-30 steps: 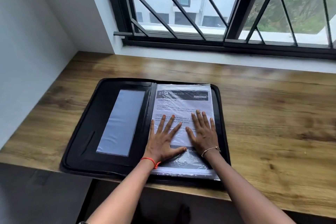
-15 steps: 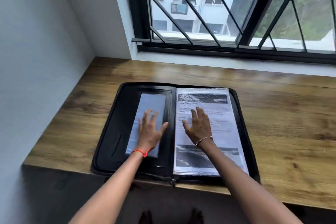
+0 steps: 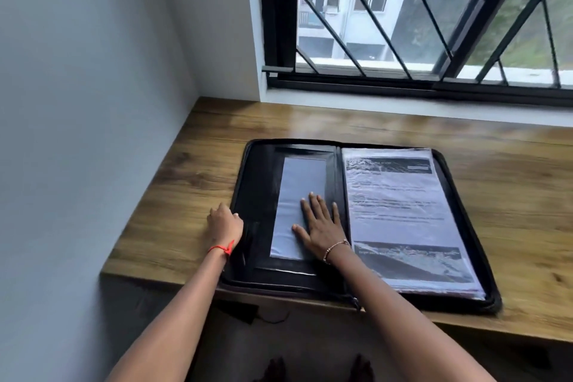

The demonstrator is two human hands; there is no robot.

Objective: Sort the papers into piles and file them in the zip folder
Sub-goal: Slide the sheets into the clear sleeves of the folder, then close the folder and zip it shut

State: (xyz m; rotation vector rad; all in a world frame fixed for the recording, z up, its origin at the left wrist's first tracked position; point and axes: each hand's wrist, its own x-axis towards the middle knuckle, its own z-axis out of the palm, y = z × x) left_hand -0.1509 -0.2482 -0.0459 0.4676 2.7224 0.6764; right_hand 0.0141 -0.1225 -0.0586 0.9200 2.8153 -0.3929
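A black zip folder (image 3: 257,176) lies open flat on the wooden desk. Its right half holds a stack of papers in clear plastic sleeves (image 3: 403,214), the top sheet printed with dark bands. The left half has a clear pocket window (image 3: 294,189). My left hand (image 3: 224,223) is at the folder's left edge, with its fingers curled over the rim. My right hand (image 3: 322,223) lies flat with fingers spread on the lower part of the pocket window, next to the spine.
The wooden desk (image 3: 511,195) runs along a barred window (image 3: 403,24) at the back. A grey wall (image 3: 77,133) closes off the left side. The folder's near edge overhangs the desk's front edge slightly, with a zip pull (image 3: 355,302) there.
Both hands left the papers and moved left. My left hand went from the pocket window to the folder's left rim; my right hand crossed the spine onto the pocket window. The view swung left.
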